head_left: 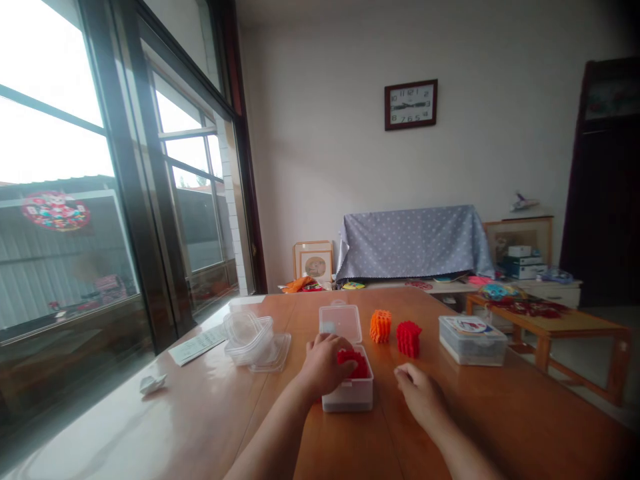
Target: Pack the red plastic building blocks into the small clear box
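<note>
The left hand [327, 363] is positioned over the left side of the box [347, 398]. Its fingers and thumb are closed on the red block [359, 364], which sits inside the box at the opening; the thumb lies across the block. The right hand [420, 393] is right of the box, apart from it, with fingers curled in toward the thumb; whether anything is held inside cannot be told.

The box stands upright on the surface [345, 453]. Its lid [341, 323] is swung open at the far side. An orange block [381, 327] stands right of the lid. A second red block [409, 339] stands just beside it, beyond the right hand.

Farther right is a closed case [473, 343] with a label on top. On the left are clear containers [249, 340], grouped together, a printed sheet [197, 345] and crumpled paper [153, 385]. Beyond the surface, a dotted cloth [415, 243] hangs below a wall clock [411, 105].
</note>
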